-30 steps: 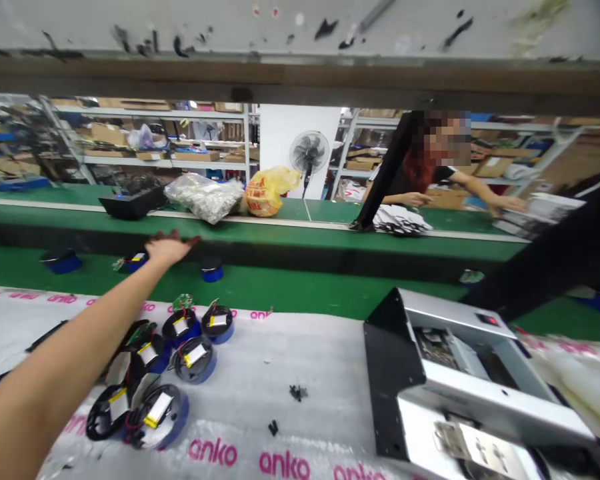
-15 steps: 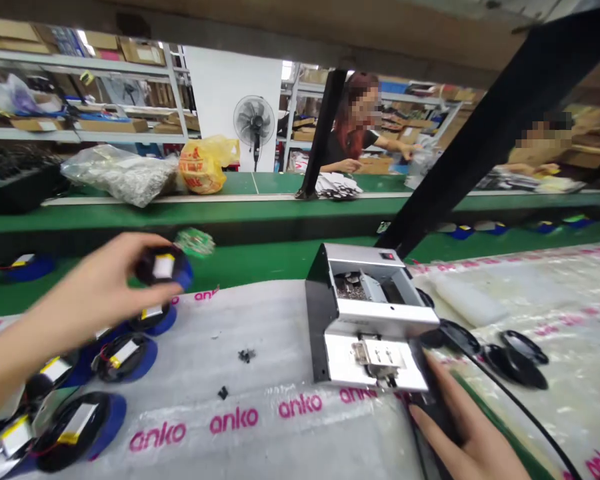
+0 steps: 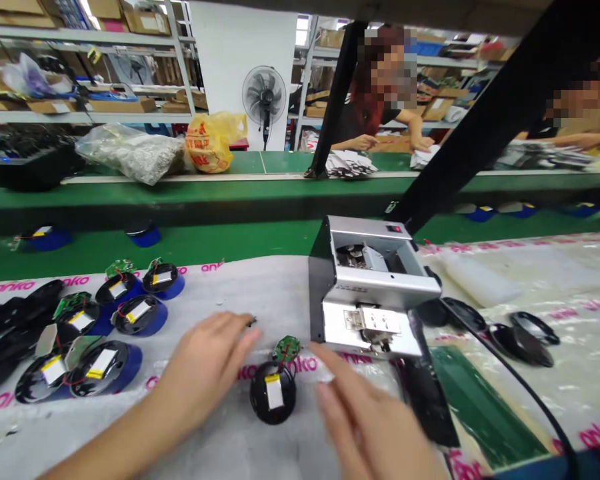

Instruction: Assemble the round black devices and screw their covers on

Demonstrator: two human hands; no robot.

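A round black-and-blue housing (image 3: 280, 417) lies on the plastic-covered bench between my hands, with a white battery (image 3: 275, 392) inside. A green circuit board (image 3: 287, 347) hangs from it by wires. My left hand (image 3: 207, 357) is to its left, thumb and forefinger apart beside a small pile of dark bits, probably screws (image 3: 251, 321). To the right, my right hand (image 3: 365, 413) is open, fingers stretched towards the circuit board and holding nothing. Behind that hand stands a silver, box-shaped screw feeder (image 3: 385, 293), small metal parts in its open top.
Several similar housings (image 3: 139, 317) with batteries and boards sit at the left. Black round covers (image 3: 523, 343) and a dark cable (image 3: 510, 380) lie at the right. A black slanted post (image 3: 460, 133) rises behind the feeder. Co-workers (image 3: 380, 100) sit across the green bench.
My left hand has set the housing down in front of me and moved right to the dark bits. My right hand has left the black surface by the feeder and come towards the housing.
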